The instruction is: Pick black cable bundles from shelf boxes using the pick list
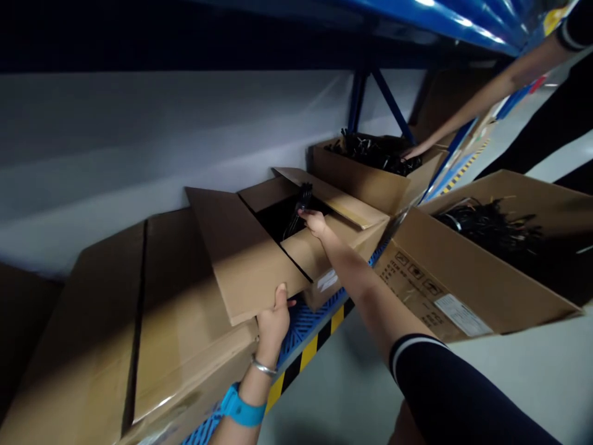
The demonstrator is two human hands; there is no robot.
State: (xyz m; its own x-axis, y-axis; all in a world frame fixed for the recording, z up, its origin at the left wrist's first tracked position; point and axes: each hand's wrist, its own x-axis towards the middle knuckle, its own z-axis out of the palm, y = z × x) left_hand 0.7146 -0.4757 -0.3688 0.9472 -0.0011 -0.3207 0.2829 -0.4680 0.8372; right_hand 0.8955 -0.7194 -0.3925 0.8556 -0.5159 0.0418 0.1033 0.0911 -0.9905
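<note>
An open cardboard box (pixel 340 247) stands on the shelf in front of me, its flaps folded outward and its inside dark. My left hand (pixel 273 321) is closed on the near corner of the left box flap (pixel 241 250), thumb on top. Over the box opening, my right hand (pixel 314 222) grips a bundle of black cables (pixel 304 196). The bundle is tilted, its upper end sticking up past my fingers and its lower part inside the opening. Whether more lies deeper in the box cannot be made out.
Closed cardboard boxes (pixel 180 309) sit to the left. Behind on the right, another person's hand (pixel 417 150) reaches into a box (pixel 359 177) of black cables. A further open box (pixel 482 278) with cables stands at right. A blue beam (pixel 445 21) hangs overhead; a striped edge (pixel 309 352) borders the shelf.
</note>
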